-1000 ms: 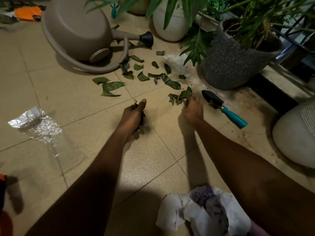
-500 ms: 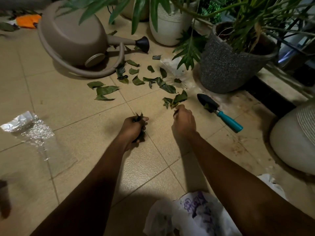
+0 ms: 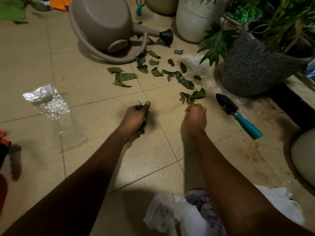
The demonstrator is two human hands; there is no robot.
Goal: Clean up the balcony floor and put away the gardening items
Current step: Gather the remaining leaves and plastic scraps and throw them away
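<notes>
Leaves (image 3: 125, 76) mostly still on the tiles, by the watering can (image 3: 102, 23).
Left hand (image 3: 136, 116) grips a wad of them; right hand (image 3: 196, 116) has eased back from the nearest clump (image 3: 196, 96), fingers curled (can't tell if it got any). Gathering continues; trowel (image 3: 238, 114) untouched.

One head cam, wide, looks fwd & down, near floor (image 3: 42, 57).

- Dim, warm yellow light; brightest on floor tiles (image 3: 150, 160) mid-frame, falls off to corners.
- Forearms (image 3: 95, 176) underexposed, near-black low down; big shadow at the bottom edge.
- Soft shadow under watering can (image 3: 102, 23).
- Glare on crinkled foil (image 3: 42, 97).
- Leaves (image 3: 126, 76) fairly sharp; left edge smeared.
- Top-right plants (image 3: 281, 19) murky, soft.
- Wide-angle bend: grout lines (image 3: 109, 97) curve.
</notes>
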